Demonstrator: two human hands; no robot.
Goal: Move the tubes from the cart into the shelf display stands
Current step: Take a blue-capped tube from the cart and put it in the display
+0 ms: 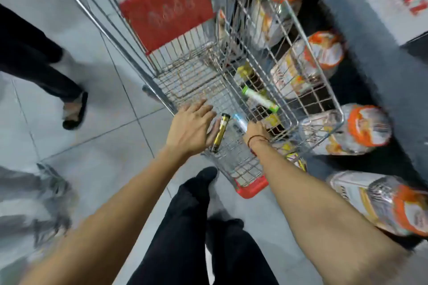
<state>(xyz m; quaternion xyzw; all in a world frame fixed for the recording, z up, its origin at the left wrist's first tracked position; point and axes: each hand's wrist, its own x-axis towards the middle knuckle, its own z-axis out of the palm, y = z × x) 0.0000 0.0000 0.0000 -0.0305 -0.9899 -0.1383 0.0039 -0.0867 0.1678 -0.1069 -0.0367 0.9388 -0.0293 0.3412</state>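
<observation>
A wire shopping cart (129, 58) stands in front of me. My left hand (190, 127) reaches over its near end and holds a gold and black tube (221, 132) between thumb and fingers. Just to the right, my right hand (256, 131) is closed on a blue and white tube (239, 121). A white tube with green ends (259, 98) lies on the cart's wire floor farther in. Small yellow packs (244, 71) also lie in the cart. The view is motion-blurred.
A red flap (166, 7) hangs at the cart's far end. Large orange and white bags (361, 127) fill the low shelf on the right. Another person's legs and sandal (74, 111) stand on the tiled floor at left. My own legs (192, 227) are below.
</observation>
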